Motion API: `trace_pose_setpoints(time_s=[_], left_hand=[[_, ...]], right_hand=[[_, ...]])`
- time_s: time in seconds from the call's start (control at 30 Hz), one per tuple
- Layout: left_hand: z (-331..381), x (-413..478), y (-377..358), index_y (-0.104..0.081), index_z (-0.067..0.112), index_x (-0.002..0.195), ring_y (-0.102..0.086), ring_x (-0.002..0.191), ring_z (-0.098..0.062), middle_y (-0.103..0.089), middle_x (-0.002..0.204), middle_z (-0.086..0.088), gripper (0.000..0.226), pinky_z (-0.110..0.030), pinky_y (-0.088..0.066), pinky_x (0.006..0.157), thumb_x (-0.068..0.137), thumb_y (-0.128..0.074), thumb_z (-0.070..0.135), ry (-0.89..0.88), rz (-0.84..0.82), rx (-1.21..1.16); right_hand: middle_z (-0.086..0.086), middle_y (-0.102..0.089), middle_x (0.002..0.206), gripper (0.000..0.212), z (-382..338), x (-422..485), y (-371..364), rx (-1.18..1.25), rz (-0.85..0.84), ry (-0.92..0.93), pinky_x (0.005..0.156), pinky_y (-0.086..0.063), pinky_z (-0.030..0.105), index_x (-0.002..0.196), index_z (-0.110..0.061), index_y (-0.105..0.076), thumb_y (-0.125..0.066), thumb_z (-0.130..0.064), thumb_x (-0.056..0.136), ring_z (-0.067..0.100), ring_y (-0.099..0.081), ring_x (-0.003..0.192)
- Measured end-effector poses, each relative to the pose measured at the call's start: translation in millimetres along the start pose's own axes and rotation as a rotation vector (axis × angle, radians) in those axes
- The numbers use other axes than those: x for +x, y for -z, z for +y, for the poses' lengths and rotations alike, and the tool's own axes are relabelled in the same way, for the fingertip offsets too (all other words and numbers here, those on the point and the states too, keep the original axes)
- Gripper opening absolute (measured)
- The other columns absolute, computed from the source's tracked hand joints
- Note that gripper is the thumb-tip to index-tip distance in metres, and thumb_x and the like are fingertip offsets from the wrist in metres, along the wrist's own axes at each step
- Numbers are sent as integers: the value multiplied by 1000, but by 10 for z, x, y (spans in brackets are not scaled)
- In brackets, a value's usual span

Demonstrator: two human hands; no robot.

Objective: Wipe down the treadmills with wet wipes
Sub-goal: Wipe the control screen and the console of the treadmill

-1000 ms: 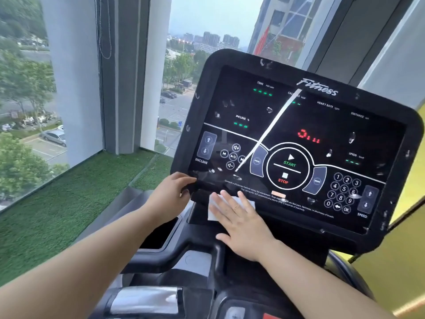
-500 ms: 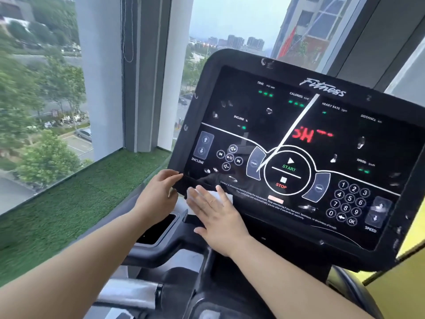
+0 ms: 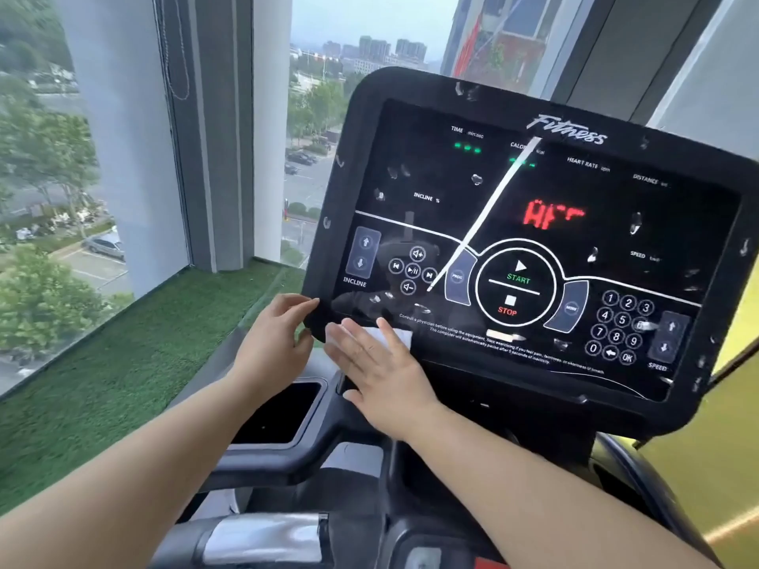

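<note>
The black treadmill console [image 3: 534, 248] fills the right half of the view, its screen lit with red digits and START and STOP buttons. My right hand [image 3: 378, 371] lies flat with spread fingers on a white wet wipe [image 3: 396, 336], pressing it against the console's lower left edge. Only a small corner of the wipe shows past my fingers. My left hand [image 3: 275, 342] holds the console's bottom left corner, fingers curled over the frame.
Below the console run the black handlebar [image 3: 287, 457] with a dark cup tray [image 3: 283, 412] and a silver grip sensor [image 3: 263, 540]. A strip of green artificial turf [image 3: 102, 384] lies to the left before floor-to-ceiling windows. A yellow wall [image 3: 723, 466] stands at right.
My right hand has slid the wipe leftward along the console's bottom edge toward the left corner. The red display digits have changed. My left hand stays on the corner.
</note>
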State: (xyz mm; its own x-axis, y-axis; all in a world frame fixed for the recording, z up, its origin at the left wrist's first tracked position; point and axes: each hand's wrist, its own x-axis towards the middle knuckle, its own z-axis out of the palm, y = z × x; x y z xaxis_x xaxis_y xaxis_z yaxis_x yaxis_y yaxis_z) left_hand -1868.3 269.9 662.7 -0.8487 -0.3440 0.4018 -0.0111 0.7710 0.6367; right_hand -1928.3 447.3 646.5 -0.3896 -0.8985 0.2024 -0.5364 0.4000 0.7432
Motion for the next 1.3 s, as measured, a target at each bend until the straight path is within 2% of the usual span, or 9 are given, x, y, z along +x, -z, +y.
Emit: trace_pose_setpoints(time_s=[0.07,0.2,0.47,0.6,0.7,0.93,1.07,1.13,1.3], left_hand=[[-60,26,27,-53,17,134,-49,110,-14,-48,133,3,46,-22,-36,90,90,-54,5,-1,-15,-37],[-152,85,44,-55,18,133,-54,105,-15,-48,129,3,47,-30,-45,91,89,-53,3,-24,-37,-118],[-240,188,43,-60,16,118,-60,91,-4,-52,111,8,42,-23,-45,82,86,-44,-7,25,70,-395],[-297,262,95,-56,18,113,-64,92,-14,-63,105,3,40,-32,-50,87,89,-36,-7,227,45,-710],[-342,297,82,-58,22,103,-63,88,-21,-63,101,-1,39,-38,-51,88,92,-33,-5,316,36,-834],[-309,361,107,-58,26,98,-58,87,-14,-61,98,4,38,-30,-50,79,95,-32,-1,348,0,-905],[-251,406,142,-57,21,107,-61,86,-20,-61,105,-4,31,-36,-52,82,98,-33,3,366,-40,-954],[-226,411,160,-55,15,115,-61,85,-19,-61,102,-4,29,-36,-52,83,99,-34,5,365,-64,-933],[-191,407,184,-56,16,115,-62,93,-21,-64,104,-5,27,-37,-51,85,99,-35,9,364,-103,-863]], right_hand=[[9,41,144,68,-44,104,53,-16,-8,8,105,30,52,143,-14,27,-11,-49,99,27,38,133],[4,10,158,63,80,-84,-73,43,30,-63,117,8,50,150,-19,-2,-12,-46,94,25,7,147],[6,12,159,64,-53,181,21,67,-27,-37,117,7,52,150,-19,-2,-13,-47,94,25,9,147],[10,27,153,65,-171,531,197,51,-96,-52,113,16,53,147,-13,15,-2,-48,94,27,26,142],[9,42,142,70,-144,727,307,127,-163,-50,108,26,49,141,-12,28,-8,-54,97,23,41,130],[6,52,138,76,-10,938,355,150,-239,-51,108,28,46,139,-16,36,-7,-61,95,21,49,126],[12,52,135,73,124,1049,423,129,-201,-144,102,34,44,137,-11,35,2,-57,91,25,49,126],[16,44,140,74,209,1107,403,155,-155,-173,107,28,44,140,-6,26,1,-55,90,27,42,130],[12,-5,155,73,303,989,285,239,-126,-41,116,-7,41,146,-7,-17,-13,-55,91,25,-1,146]])
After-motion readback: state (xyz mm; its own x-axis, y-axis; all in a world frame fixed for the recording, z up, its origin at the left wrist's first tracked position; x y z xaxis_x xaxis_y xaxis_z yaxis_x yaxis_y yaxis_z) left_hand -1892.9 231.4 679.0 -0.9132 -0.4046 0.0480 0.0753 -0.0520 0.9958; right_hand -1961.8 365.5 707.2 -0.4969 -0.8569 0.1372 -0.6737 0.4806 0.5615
